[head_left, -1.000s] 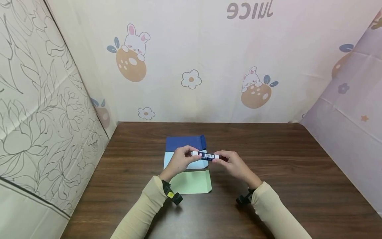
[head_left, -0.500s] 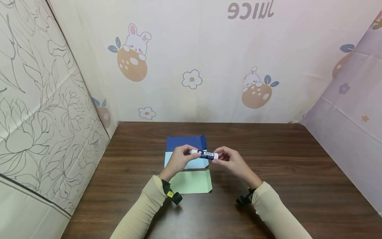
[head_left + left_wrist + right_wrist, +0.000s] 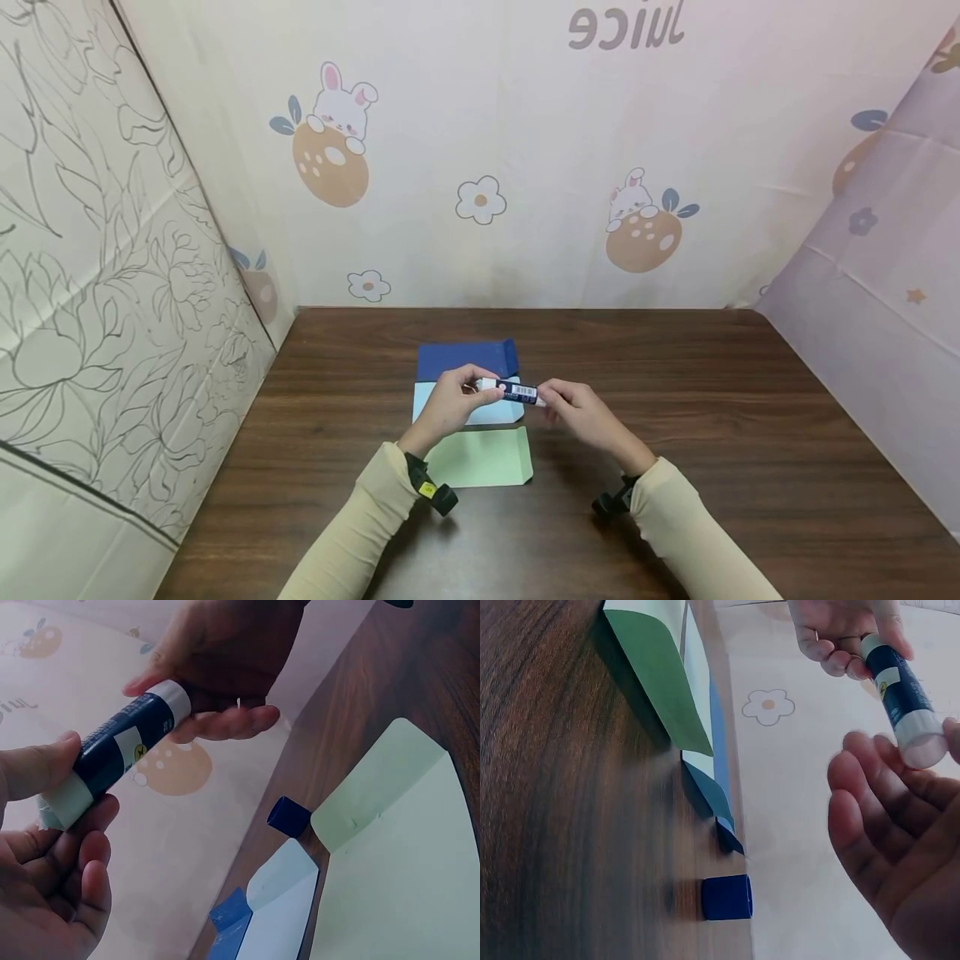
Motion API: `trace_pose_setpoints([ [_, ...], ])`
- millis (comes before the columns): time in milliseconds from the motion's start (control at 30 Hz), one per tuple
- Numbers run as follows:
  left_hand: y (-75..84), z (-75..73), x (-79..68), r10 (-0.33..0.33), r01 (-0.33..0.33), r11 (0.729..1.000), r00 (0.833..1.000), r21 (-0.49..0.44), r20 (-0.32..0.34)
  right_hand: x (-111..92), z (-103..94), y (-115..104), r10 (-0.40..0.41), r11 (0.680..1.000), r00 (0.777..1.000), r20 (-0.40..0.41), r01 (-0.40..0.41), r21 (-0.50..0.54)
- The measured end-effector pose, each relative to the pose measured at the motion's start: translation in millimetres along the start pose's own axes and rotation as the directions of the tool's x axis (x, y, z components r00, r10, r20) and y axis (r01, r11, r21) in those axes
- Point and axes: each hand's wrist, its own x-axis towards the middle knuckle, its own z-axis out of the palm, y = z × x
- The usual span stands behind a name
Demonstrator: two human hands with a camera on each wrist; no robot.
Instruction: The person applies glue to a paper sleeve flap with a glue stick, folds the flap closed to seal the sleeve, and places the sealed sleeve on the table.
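Note:
A glue stick (image 3: 519,392) with a dark blue label and white ends is held level above the table between both hands. My left hand (image 3: 450,406) grips the end where pale glue shows at the tip, thumb on one side and fingers below in the left wrist view. At the opposite end, my right hand (image 3: 588,417) pinches the white base (image 3: 921,739) between thumb and fingers. The dark blue cap (image 3: 289,817) lies on the table, off the stick; in the head view the right hand hides it.
Three paper envelopes with raised flaps lie in a column under the hands: dark blue (image 3: 457,361) at the back, light blue (image 3: 487,413) in the middle, light green (image 3: 483,458) nearest. A patterned curtain (image 3: 480,125) hangs behind the brown wooden table (image 3: 712,400).
My right hand's fingers have turned and curled further over the base of the glue stick. The left hand keeps its grip almost unmoved, and the envelopes stay where they were.

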Motion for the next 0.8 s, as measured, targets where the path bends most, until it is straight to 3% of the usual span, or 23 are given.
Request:
trace_pose_setpoints([
  [233,-1.4,-0.9,0.0,0.000,-0.001,1.000,1.000,-0.021,-0.029,1.7,1.3,2.7,-0.061,0.998,0.994,-0.093,0.059,-0.029],
  [567,0.2,1.6,0.0,-0.002,0.002,1.000,1.000,-0.003,0.010,-0.4,1.9,5.5,-0.030,0.999,0.998,0.046,0.031,-0.008],
  [667,-0.7,1.9,0.1,-0.003,0.003,1.000,1.000,-0.015,0.013,0.9,2.9,6.0,-0.001,1.000,0.999,0.048,0.001,0.009],
  [800,-2.1,1.6,0.1,-0.006,0.006,1.000,1.000,-0.025,-0.001,0.8,3.5,6.6,0.014,1.000,1.000,-0.011,-0.014,0.020],
])
